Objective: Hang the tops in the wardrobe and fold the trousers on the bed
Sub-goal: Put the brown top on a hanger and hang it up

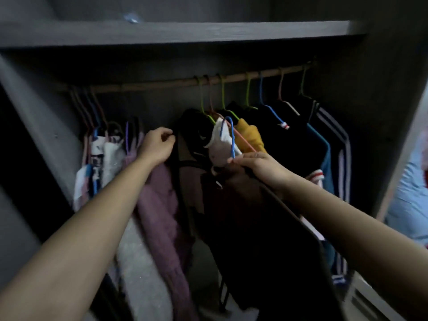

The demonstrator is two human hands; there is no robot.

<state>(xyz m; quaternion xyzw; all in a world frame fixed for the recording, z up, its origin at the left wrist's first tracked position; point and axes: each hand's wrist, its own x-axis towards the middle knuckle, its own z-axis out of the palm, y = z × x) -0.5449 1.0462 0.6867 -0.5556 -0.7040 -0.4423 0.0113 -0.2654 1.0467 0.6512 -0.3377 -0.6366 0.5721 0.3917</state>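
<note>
Head view, dim light. Item under inspection: a dark top [266, 228] on a blue wire hanger [233, 144], held inside the wardrobe [375, 112], below the rail [162, 85] and not hooked on it.

Orientation: the hanger's hook points up towards the rail, its open loop standing clear above the right hand [257, 164]. The top's long axis runs downward from that hand, slanting towards the lower right of the frame. It hangs in front of the garments already on the rail.

Appearance: the top reads as black or very dark, flat and unpatterned. A straight pale edge shows along its right side. Finer detail cannot be made out.

Hands: the right hand pinches the hanger at the base of the hook, fingers curled, with the top's neck gathered under it. The left hand [156, 147] is curled, fingertips at the edge of a hung black garment [192, 128]. Whether it grips the cloth cannot be told.

Surroundings: the rail runs left to right, rising to the right, beneath a grey shelf [185, 33]. A pink knit [157, 200] hangs under the left forearm. A white garment [220, 144] and a yellow one [249, 133] hang just behind the hook. A striped garment [342, 147] hangs at the far right.
</note>
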